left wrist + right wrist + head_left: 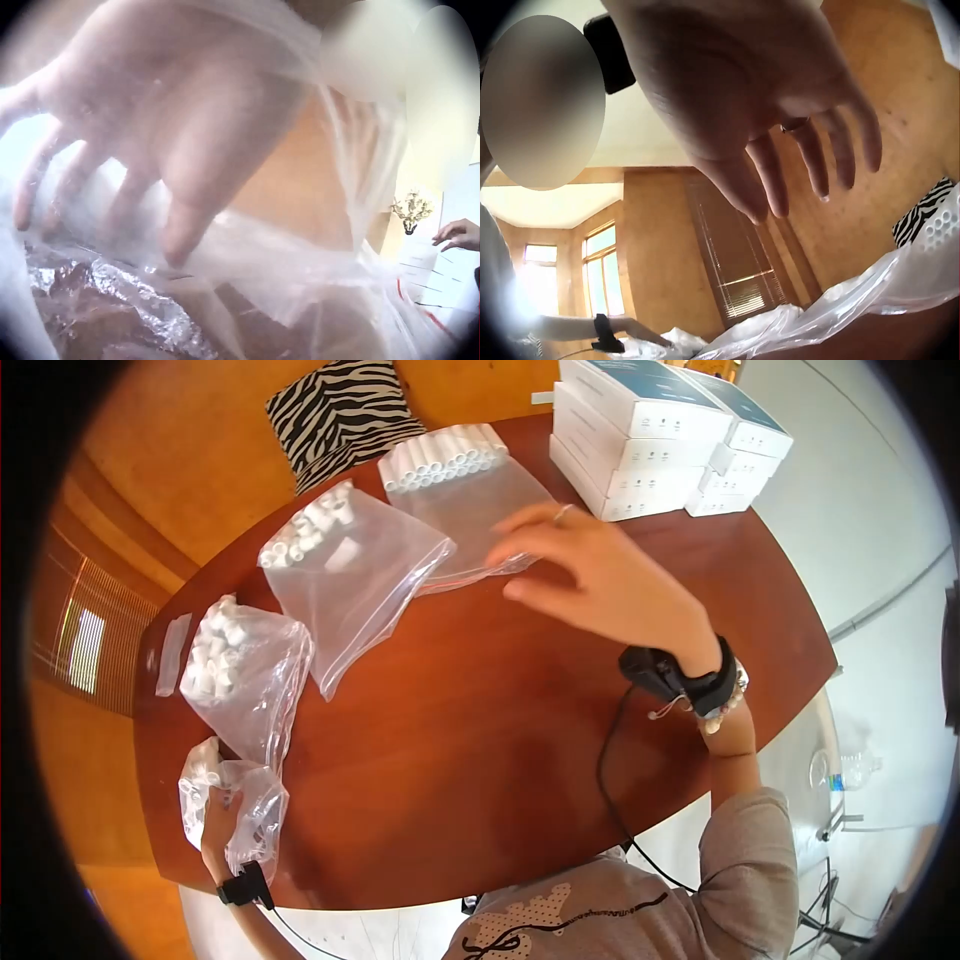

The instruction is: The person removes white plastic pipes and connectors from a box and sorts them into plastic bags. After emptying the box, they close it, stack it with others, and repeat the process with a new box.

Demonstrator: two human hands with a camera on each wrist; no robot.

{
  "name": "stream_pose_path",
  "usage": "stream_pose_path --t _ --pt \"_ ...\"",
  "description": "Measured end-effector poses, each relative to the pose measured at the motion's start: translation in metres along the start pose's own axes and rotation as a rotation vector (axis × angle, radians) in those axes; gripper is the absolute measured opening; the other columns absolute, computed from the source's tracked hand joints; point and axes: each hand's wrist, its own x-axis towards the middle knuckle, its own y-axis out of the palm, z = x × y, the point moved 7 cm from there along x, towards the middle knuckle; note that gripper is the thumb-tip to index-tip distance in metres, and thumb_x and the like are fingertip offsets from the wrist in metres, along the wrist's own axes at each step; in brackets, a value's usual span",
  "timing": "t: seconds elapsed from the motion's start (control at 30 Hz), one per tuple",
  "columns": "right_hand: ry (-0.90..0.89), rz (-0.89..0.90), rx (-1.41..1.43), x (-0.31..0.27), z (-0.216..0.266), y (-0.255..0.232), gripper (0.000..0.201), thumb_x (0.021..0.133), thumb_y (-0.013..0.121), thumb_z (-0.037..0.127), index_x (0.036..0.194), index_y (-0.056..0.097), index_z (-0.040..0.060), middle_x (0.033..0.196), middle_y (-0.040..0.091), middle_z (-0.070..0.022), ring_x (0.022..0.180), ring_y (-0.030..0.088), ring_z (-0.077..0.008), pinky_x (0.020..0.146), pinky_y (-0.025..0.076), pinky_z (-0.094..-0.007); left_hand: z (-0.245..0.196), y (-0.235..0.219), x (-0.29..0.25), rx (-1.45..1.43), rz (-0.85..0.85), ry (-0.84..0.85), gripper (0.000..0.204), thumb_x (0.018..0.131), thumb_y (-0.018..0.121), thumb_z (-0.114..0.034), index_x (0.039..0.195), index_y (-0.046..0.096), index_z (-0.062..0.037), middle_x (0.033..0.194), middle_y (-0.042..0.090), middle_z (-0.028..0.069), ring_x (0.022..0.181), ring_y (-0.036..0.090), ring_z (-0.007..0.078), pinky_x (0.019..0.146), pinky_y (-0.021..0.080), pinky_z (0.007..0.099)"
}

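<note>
My left hand reaches into a small clear plastic bag at the table's near left, beside its white pieces. In the left wrist view, clear film covers the hand, whose fingers spread downward with the thumb apart. My right hand hovers at the near right edge of a clear bag of white tubes, its fingers loosely bent and holding nothing. Between the hands lie two more clear bags, one with short white pipe pieces, the other with white fittings.
White boxes stand stacked at the table's back right. A flat clear strip lies at the left edge. Behind the table is a zebra-striped cushion. A black cable runs from the right wrist across the wooden table.
</note>
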Motion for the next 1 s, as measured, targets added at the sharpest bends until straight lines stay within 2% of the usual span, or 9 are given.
stream_pose_path --t 0.13,0.2,0.33,0.4,0.53,0.67,0.77,0.97,1.0 --pt "0.207 -0.137 -0.043 -0.007 -0.04 -0.053 0.024 0.082 0.062 0.014 0.104 0.062 0.0052 0.103 0.062 -0.0129 0.102 0.055 -0.0308 0.089 0.044 -0.0373 0.031 0.005 0.033 -0.021 -0.027 -0.021 0.045 0.088 0.06 -0.039 0.105 0.047 0.0011 0.098 0.06 0.026 0.095 0.057 0.0423 0.081 0.043 0.0456" --pt "0.247 -0.267 -0.121 -0.011 -0.061 -0.077 0.024 0.081 0.062 0.013 0.104 0.062 0.0054 0.102 0.063 -0.0132 0.101 0.056 -0.0304 0.09 0.043 -0.0369 -0.034 -0.023 0.014 -0.063 -0.023 0.162 0.045 0.088 0.06 -0.038 0.109 0.046 -0.001 0.1 0.06 0.0254 0.098 0.057 0.0398 0.083 0.043 0.0456" --pt "0.138 -0.525 -0.479 -0.021 -0.097 -0.106 0.034 0.08 0.065 0.015 0.113 0.059 0.0075 0.115 0.059 -0.0128 0.109 0.052 -0.03 0.095 0.041 -0.0401 -0.037 -0.042 0.029 0.144 -0.179 -0.106 0.05 0.087 0.06 -0.037 0.124 0.045 -0.0067 0.12 0.052 0.0282 0.113 0.049 0.0433 0.095 0.038 0.0475" --pt "0.109 -0.736 -0.689 -0.029 -0.107 -0.112 0.041 0.08 0.067 0.017 0.118 0.056 0.0081 0.121 0.055 -0.0129 0.113 0.049 -0.0318 0.097 0.039 -0.0429 -0.05 -0.059 0.029 0.323 -0.269 0.051 0.059 0.086 0.06 -0.035 0.136 0.039 -0.0112 0.125 0.05 0.0256 0.116 0.046 0.0435 0.099 0.035 0.0474" --pt "0.048 -0.694 -0.844 -0.006 -0.127 -0.113 0.07 0.073 0.076 0.035 0.13 0.045 0.0098 0.136 0.042 -0.018 0.129 0.033 -0.0402 0.103 0.032 -0.0493 -0.231 -0.093 -0.019 -0.004 -0.366 0.181 0.046 0.085 0.062 -0.019 0.127 0.048 -0.007 0.121 0.052 0.0214 0.113 0.05 0.0372 0.094 0.041 0.0424" --pt "0.192 -0.646 -1.081 0.012 -0.172 -0.103 0.069 0.073 0.074 0.039 0.13 0.045 0.0116 0.136 0.044 -0.0144 0.13 0.033 -0.0368 0.103 0.026 -0.0596 -0.34 -0.053 -0.056 -0.206 -0.261 0.484 0.04 0.083 0.063 -0.009 0.121 0.053 -0.0034 0.111 0.057 0.0179 0.104 0.056 0.0339 0.09 0.044 0.0409" --pt "0.158 -0.669 -1.059 0.017 -0.184 -0.098 0.068 0.071 0.073 0.037 0.128 0.046 0.012 0.134 0.045 -0.0114 0.13 0.034 -0.0336 0.103 0.024 -0.0626 -0.366 -0.023 -0.055 -0.404 -0.093 0.57 0.042 0.08 0.067 -0.005 0.12 0.054 -0.0036 0.108 0.058 0.0157 0.101 0.058 0.03 0.088 0.046 0.0368" --pt "0.286 -0.636 -1.146 0.036 -0.133 -0.075 0.051 0.076 0.067 0.013 0.123 0.049 0.0064 0.118 0.053 -0.0109 0.115 0.046 -0.0274 0.098 0.035 -0.0515 -0.351 -0.006 -0.046 -0.495 -0.091 0.545 0.039 0.08 0.065 -0.002 0.118 0.055 -0.0058 0.103 0.06 0.0135 0.096 0.06 0.0255 0.085 0.049 0.0358" --pt "0.279 -0.58 -1.115 0.038 -0.141 -0.075 0.057 0.073 0.069 0.014 0.125 0.046 0.0064 0.121 0.049 -0.0112 0.118 0.042 -0.0289 0.101 0.03 -0.0532 -0.348 -0.006 -0.046 -0.508 -0.102 0.531 0.039 0.08 0.065 -0.002 0.118 0.055 -0.0059 0.102 0.061 0.0132 0.096 0.061 0.0252 0.085 0.049 0.0359"
